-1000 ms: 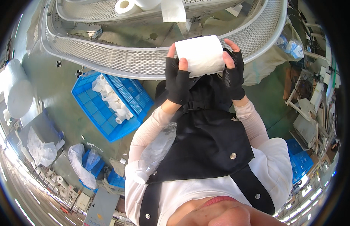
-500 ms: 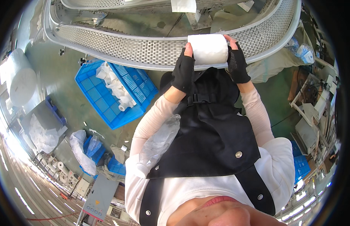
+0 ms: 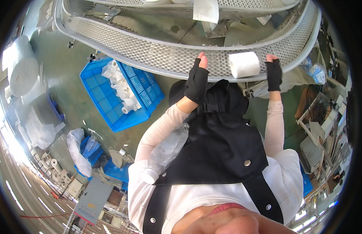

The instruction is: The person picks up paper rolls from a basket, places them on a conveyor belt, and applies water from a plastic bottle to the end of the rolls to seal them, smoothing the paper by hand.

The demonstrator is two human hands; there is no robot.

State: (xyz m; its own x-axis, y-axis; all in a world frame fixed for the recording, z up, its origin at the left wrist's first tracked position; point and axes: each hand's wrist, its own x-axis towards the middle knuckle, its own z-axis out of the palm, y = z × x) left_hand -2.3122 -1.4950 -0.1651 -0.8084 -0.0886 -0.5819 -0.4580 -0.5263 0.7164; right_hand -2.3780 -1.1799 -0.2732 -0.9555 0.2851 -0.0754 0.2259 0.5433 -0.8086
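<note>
blue crate point(image 3: 98, 94): white paper point(image 3: 119, 86) inside | white roll point(image 3: 244, 64) on conveyor point(image 3: 149, 54) | grip: left hand point(image 3: 197, 80) spread, right hand point(image 3: 274, 73) can't tell

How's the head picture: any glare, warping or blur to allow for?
Head view: glare washes out the far left edge; toward the same view's rim, straight edges bend; mid-picture there, the roll looks bright and slightly soft, the bin clearer.

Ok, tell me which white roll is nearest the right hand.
The single white roll at the metal conveyor's near stretch, just left of the right hand; those in the blue crate lie farther off, past the left hand.
</note>
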